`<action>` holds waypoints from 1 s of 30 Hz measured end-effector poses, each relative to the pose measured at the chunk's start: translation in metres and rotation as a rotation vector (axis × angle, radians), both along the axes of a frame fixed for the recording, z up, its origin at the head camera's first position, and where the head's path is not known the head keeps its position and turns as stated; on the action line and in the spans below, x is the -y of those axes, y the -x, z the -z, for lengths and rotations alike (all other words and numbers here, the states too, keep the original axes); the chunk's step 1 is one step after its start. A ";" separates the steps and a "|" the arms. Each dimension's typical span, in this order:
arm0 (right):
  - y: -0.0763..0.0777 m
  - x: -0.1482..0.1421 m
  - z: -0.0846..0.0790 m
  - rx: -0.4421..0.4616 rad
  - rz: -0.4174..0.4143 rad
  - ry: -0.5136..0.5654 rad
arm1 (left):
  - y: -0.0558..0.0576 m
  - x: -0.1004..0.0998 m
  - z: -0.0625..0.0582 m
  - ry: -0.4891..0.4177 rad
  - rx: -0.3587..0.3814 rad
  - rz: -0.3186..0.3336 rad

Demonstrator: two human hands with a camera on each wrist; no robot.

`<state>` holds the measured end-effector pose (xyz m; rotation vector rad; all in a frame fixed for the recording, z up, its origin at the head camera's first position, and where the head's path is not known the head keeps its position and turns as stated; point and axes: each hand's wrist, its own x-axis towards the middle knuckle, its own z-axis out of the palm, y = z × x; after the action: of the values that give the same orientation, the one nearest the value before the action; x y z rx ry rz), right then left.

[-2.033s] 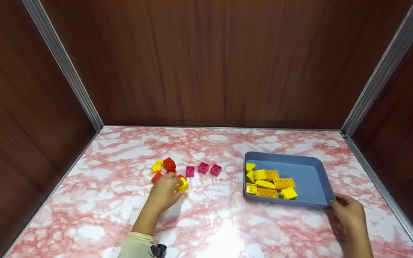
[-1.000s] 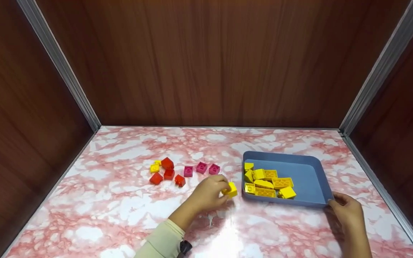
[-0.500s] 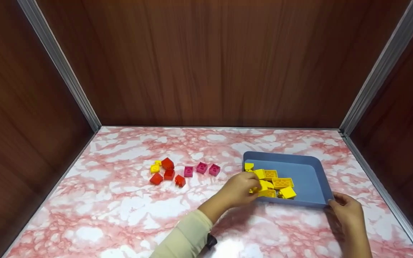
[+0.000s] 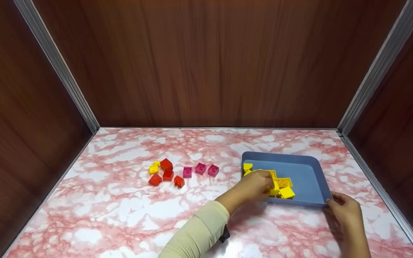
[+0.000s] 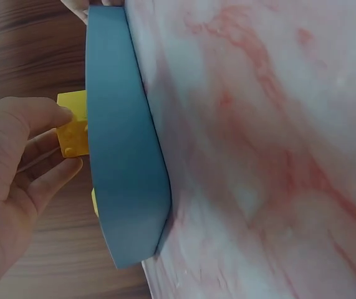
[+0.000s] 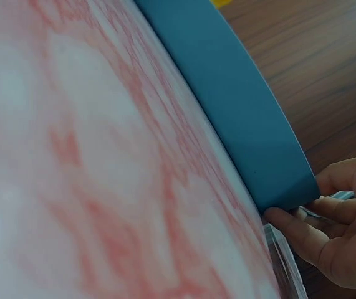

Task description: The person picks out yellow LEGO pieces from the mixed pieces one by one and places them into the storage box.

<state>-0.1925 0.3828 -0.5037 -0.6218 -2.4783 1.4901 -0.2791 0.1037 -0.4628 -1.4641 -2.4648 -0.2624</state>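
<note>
My left hand (image 4: pixel 254 187) is over the left part of a blue-grey tray (image 4: pixel 307 179). In the left wrist view its thumb and fingers pinch a yellow toy building brick (image 5: pixel 73 138) just above the tray's near wall (image 5: pixel 121 137). Several yellow bricks (image 4: pixel 287 192) lie inside the tray, partly hidden behind the left hand. At the tray's near right corner, my right hand (image 4: pixel 349 212) grips the rim between thumb and fingers, as the right wrist view also shows with the tray wall (image 6: pixel 240 118).
Left of the tray lie several red bricks (image 4: pixel 166 165) beside small yellow bricks (image 4: pixel 153 169). Three magenta bricks (image 4: pixel 200 168) stand between them and the tray. Brown wood-grain panels (image 4: pixel 206 64) enclose the marbled red-and-white table (image 4: pixel 120 215) at the back and sides.
My left hand has carried the yellow brick rightward from beside the red bricks to over the tray. The right hand has stayed at the tray's corner.
</note>
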 end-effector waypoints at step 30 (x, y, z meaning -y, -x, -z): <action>0.000 0.001 0.000 -0.009 0.011 -0.009 | -0.006 -0.028 0.004 0.055 0.045 0.062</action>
<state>-0.1929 0.3814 -0.5038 -0.6249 -2.4698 1.4737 -0.2732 0.1316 -0.4667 -1.5760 -2.4832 -0.2450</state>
